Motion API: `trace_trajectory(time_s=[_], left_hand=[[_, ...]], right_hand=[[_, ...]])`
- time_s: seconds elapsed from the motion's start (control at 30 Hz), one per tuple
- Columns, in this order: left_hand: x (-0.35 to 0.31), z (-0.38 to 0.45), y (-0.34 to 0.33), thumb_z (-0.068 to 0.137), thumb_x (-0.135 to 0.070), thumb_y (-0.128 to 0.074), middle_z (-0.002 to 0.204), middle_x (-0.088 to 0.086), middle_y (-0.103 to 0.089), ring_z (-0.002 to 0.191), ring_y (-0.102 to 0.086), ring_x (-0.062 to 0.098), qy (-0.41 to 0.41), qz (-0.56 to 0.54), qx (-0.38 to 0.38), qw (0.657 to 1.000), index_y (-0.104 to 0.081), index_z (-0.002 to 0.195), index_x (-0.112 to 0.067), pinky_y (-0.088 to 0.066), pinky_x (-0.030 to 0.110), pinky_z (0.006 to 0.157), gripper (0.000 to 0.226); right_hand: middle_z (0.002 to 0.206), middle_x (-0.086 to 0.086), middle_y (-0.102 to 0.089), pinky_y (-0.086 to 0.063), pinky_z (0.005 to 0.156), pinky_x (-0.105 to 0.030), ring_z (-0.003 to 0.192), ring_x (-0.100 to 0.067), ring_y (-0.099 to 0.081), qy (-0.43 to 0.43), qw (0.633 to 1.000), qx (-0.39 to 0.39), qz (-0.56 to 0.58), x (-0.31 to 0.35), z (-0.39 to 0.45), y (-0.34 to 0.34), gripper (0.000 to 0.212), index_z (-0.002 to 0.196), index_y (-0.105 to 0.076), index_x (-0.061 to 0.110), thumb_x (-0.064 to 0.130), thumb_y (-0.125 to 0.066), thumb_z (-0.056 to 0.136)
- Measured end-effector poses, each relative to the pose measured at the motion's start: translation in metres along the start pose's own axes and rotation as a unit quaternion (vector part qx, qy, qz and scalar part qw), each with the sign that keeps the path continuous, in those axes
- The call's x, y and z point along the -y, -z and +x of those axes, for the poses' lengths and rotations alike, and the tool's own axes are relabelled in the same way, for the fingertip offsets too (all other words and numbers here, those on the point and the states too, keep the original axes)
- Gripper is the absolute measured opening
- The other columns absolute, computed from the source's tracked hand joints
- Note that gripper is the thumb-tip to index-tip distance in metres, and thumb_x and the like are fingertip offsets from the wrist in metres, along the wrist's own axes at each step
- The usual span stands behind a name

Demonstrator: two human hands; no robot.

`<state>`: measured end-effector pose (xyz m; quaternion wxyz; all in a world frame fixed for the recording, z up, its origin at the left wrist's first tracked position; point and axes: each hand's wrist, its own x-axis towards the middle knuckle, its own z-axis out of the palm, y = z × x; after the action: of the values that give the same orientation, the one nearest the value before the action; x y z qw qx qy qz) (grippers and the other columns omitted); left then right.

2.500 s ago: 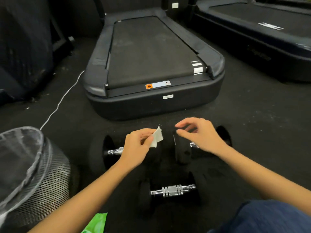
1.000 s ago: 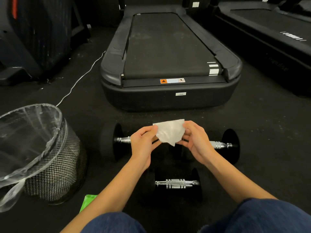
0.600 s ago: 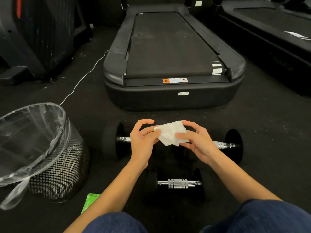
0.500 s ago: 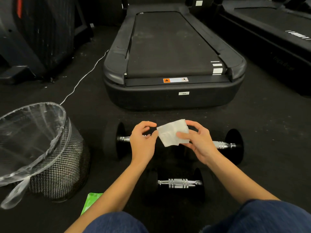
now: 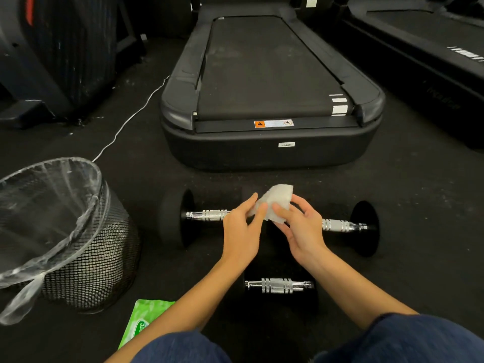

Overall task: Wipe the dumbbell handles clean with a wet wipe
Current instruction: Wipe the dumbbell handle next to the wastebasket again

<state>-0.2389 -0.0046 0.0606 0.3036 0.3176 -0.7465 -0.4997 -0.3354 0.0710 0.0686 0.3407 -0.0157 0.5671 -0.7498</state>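
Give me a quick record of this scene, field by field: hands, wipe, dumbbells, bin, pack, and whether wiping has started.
left hand: fingers pinch the wipe's left part
right hand: thumb and fingers hold the wipe's right part
wipe: white, crumpled, held up between both hands, off the handles
dumbbells: three on the floor; far left, far right, near
bin: mesh, clear liner, on the left
pack: green, on the floor by the left arm
wiping: not yet begun

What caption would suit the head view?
Both hands hold a white wet wipe above chrome-handled dumbbells on the gym floor.
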Motion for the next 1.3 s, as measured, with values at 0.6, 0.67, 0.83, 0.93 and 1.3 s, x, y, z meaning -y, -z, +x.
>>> trace_trajectory(time_s=[0.6, 0.67, 0.83, 0.93, 1.3], left_hand=[[0.008, 0.014, 0.023, 0.094, -0.008, -0.063, 0.096, 0.018, -0.075, 0.086, -0.074, 0.032, 0.052, -0.203, 0.097, 0.973, -0.042, 0.136, -0.016, -0.061, 0.039, 0.080, 0.048], [0.017, 0.017, 0.033, 0.095, -0.010, -0.062, 0.095, 0.019, -0.075, 0.086, -0.073, 0.033, 0.066, -0.193, 0.106, 0.973, -0.039, 0.134, -0.018, -0.060, 0.040, 0.080, 0.046], [0.070, 0.032, 0.088, 0.099, -0.016, -0.056, 0.102, -0.005, -0.070, 0.097, -0.065, 0.011, -0.025, 0.130, -0.093, 0.987, -0.057, 0.114, -0.021, -0.051, 0.027, 0.084, 0.016], [0.110, 0.051, 0.115, 0.099, -0.014, -0.052, 0.128, 0.001, -0.062, 0.130, -0.047, 0.014, -0.069, 0.268, -0.181, 0.944, -0.061, 0.120, -0.015, -0.040, 0.042, 0.108, 0.023], [0.171, 0.075, 0.113, 0.104, -0.032, -0.022, 0.153, -0.001, -0.043, 0.148, -0.027, 0.014, -0.068, 0.376, -0.147, 0.912, -0.044, 0.147, -0.015, -0.021, 0.039, 0.121, 0.051]], right_hand=[[0.108, 0.004, -0.072, -0.049, 0.088, -0.034, 0.108, -0.013, -0.062, -0.001, 0.943, 0.166, -0.288, 0.016, 0.024, -0.001, 0.037, 0.111, -0.072, 0.023, 0.048, -0.065, 0.084], [0.107, 0.000, -0.073, -0.050, 0.095, -0.038, 0.107, -0.016, -0.064, -0.010, 0.937, 0.206, -0.283, 0.009, 0.032, -0.008, 0.030, 0.108, -0.074, 0.018, 0.039, -0.062, 0.090], [0.116, -0.011, -0.068, -0.058, 0.083, -0.036, 0.102, -0.020, -0.068, -0.024, 0.928, 0.221, -0.299, -0.004, 0.060, -0.038, 0.024, 0.112, -0.068, 0.011, 0.026, -0.057, 0.097], [0.110, -0.021, -0.066, -0.061, 0.070, -0.036, 0.087, -0.030, -0.073, -0.053, 0.915, 0.257, -0.306, -0.011, 0.077, -0.077, 0.027, 0.116, -0.058, 0.004, 0.024, -0.050, 0.101], [0.106, -0.018, -0.065, -0.050, 0.086, -0.047, 0.097, -0.037, -0.062, 0.213, 0.505, 0.361, -0.755, -0.100, 0.139, -0.146, 0.020, 0.110, -0.061, 0.001, 0.012, -0.048, 0.099]])
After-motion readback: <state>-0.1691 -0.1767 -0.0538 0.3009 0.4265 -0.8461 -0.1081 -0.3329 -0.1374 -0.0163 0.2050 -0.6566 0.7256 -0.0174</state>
